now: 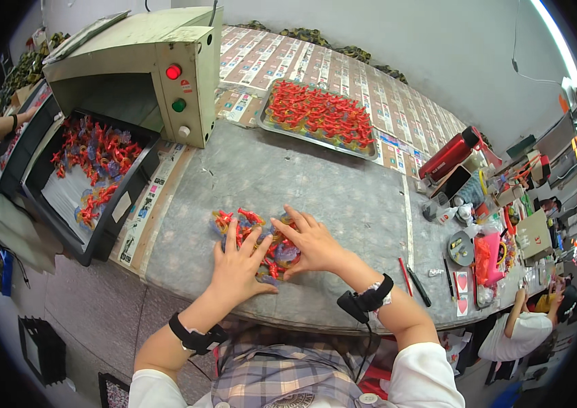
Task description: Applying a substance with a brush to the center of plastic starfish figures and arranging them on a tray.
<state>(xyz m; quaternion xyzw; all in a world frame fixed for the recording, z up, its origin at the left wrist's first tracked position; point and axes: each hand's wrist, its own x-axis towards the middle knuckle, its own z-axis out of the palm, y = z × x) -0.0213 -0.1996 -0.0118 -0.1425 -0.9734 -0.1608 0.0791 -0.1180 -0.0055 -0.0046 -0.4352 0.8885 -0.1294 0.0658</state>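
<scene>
A small pile of red plastic figures [251,216] with translucent yellow and blue parts lies on the grey tabletop [214,180] in front of me. My left hand [235,268] rests over the pile's left and near side, fingers spread. From the right, my right hand [314,245] reaches over the same pile, its fingers apart and the tips touching the figures. Both hands cover part of the pile, and neither has closed round a piece. Past them, a metal tray [316,144] carries rows of similar red and yellow figures.
A black bin [140,178] of loose figures sits at the mouth of a cream machine [193,88] on the left. A red bottle [448,153], pens [419,285], a grey dish [460,249] and clutter line the right. Another person's arm [0,127] shows far left; a person [523,333] sits far right.
</scene>
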